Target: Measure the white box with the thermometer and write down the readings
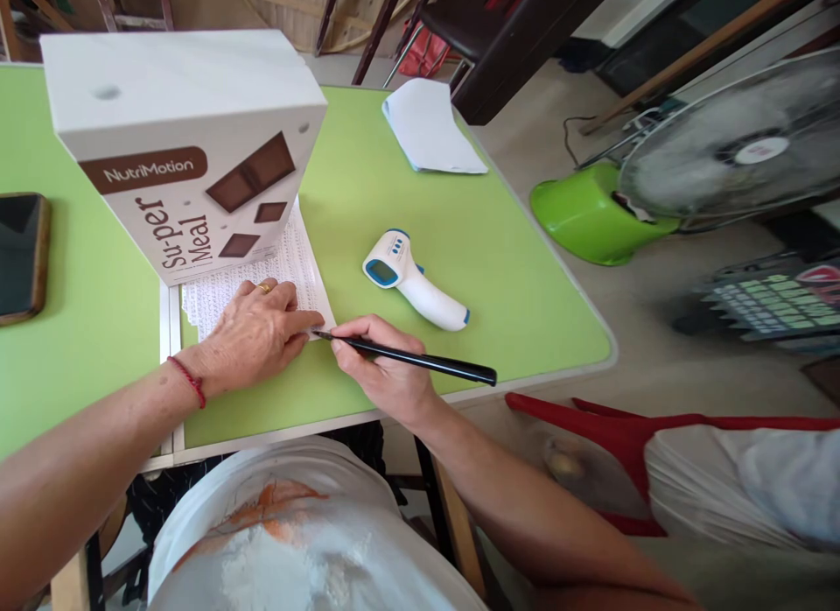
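Near the front edge of the green table (538, 331), a black pen (426, 360) slants across the gap between the two hands, its tip over the near right corner of the written paper (305, 261). Its long axis runs mostly sideways, from the tip on the left to the blunt end on the right, which also lies a little closer to the person. The right hand (387, 370) is the nearer one, since it holds the pen: thumb and fingers pinch it low on the barrel, close to the tip, and the rest of the barrel passes over the hand and sticks out beyond it. The left hand (259, 331) lies palm down on the paper, its fingers loosely bent and the index finger reaching right, so that its end sits just beside the pen tip; it grips nothing. Whether the tip touches the paper cannot be told. The paper thus lies under and ahead of the left hand, to the left of the right hand, and its far part runs up beside the tall white box (190, 173). Ahead and to the right of the right hand, apart from it, lies a white thermometer (416, 283), handle slanting back toward the person.
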Demonstrator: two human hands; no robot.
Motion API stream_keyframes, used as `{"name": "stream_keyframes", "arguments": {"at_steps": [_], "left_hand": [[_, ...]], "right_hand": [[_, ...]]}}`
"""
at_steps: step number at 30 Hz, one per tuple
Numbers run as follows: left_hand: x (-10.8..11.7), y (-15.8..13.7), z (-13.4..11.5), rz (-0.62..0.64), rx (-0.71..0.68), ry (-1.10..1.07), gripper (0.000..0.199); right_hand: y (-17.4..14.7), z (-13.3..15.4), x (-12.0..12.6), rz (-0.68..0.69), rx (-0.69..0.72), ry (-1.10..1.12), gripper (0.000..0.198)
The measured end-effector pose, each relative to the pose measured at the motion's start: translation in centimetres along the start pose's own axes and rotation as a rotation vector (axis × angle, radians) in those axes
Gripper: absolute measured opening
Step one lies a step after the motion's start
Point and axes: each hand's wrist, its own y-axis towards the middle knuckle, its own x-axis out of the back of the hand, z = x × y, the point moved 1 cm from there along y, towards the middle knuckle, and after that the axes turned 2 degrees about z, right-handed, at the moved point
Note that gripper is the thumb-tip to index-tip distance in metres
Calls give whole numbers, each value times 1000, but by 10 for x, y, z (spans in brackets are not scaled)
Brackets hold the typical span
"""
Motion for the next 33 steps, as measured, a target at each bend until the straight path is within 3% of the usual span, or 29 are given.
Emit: {"name": "stream_keyframes", "arguments": {"at_steps": [33], "left_hand": [[1, -1, 2, -5, -19, -10, 27]], "right_hand": [[0, 0, 1, 6, -89, 16, 5]]}}
